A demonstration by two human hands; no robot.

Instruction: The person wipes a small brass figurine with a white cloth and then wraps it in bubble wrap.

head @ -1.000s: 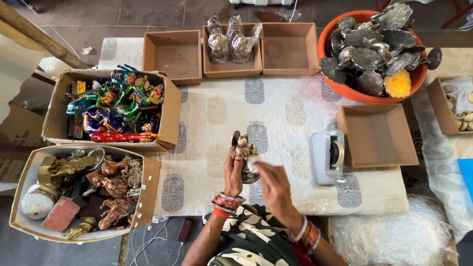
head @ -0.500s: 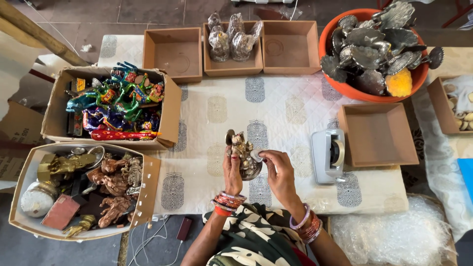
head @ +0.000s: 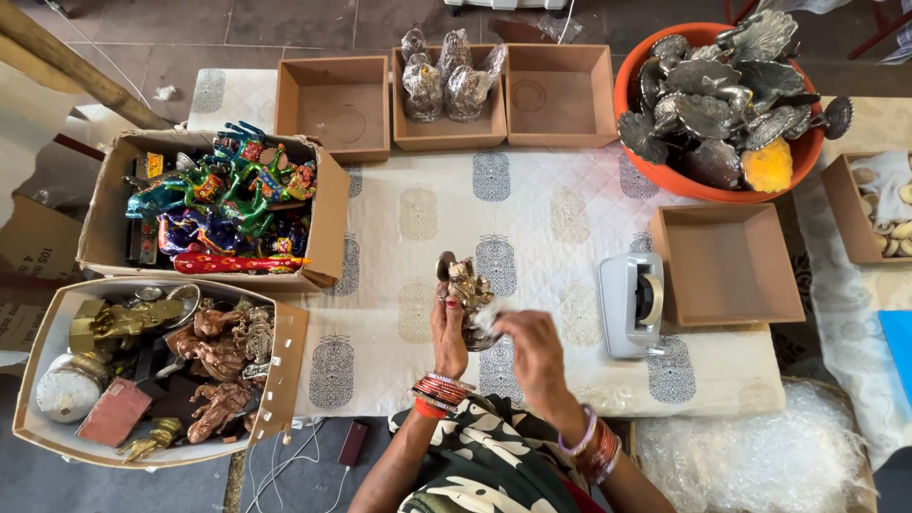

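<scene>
Over desk centre: your left hand grasping brass figurine; right hand pinching it at 4 o'clock; turn slowly.

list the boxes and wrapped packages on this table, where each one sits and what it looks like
Three brown open boxes along the far edge; the middle one holds clear-wrapped figurines.
Open cardboard carton, left: bright painted figures.
Paper-lined carton, near left: brass and brown statuettes.
Empty brown box, right, beside a white tape dispenser.
Bubble wrap, near right.
Left hand and right hand hold a metal figurine.
</scene>
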